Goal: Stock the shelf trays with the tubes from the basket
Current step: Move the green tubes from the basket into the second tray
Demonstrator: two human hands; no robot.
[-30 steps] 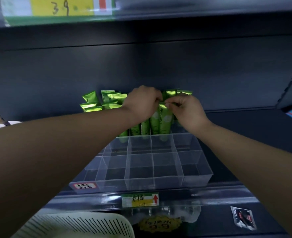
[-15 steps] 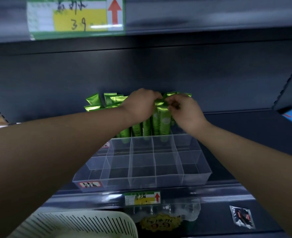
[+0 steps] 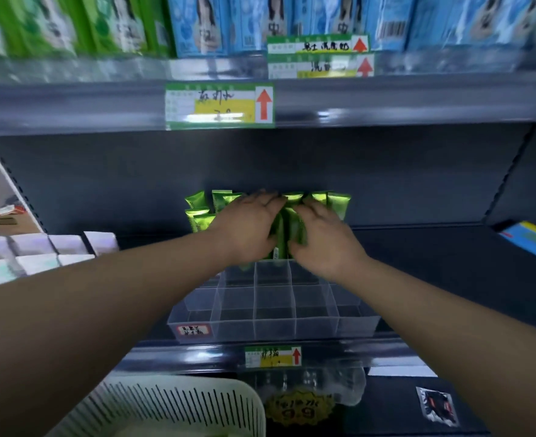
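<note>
- Nearest, lower left: white slotted plastic basket (image 3: pixel 165 408); contents hidden.
- Beyond it, on the dark shelf: clear plastic tray divided into square compartments (image 3: pixel 273 329). Tubes are seen only in its far row.
- Farther: left hand (image 3: pixel 247 225) and right hand (image 3: pixel 323 234), held side by side over that far row.
  - The left fingers are laid fairly straight across the tube tops.
  - The right fingers are bent against the tubes; whether one is pinched cannot be told.
- Farthest: glossy green tubes (image 3: pixel 339 203), stood upright against the back panel, long axes vertical, crimped ends up; a few at the left lean.

Step judged in hand: the far row is being seated and squared. Next, a further tube would be fetched from the basket and stood crimp-up in a free compartment.
</note>
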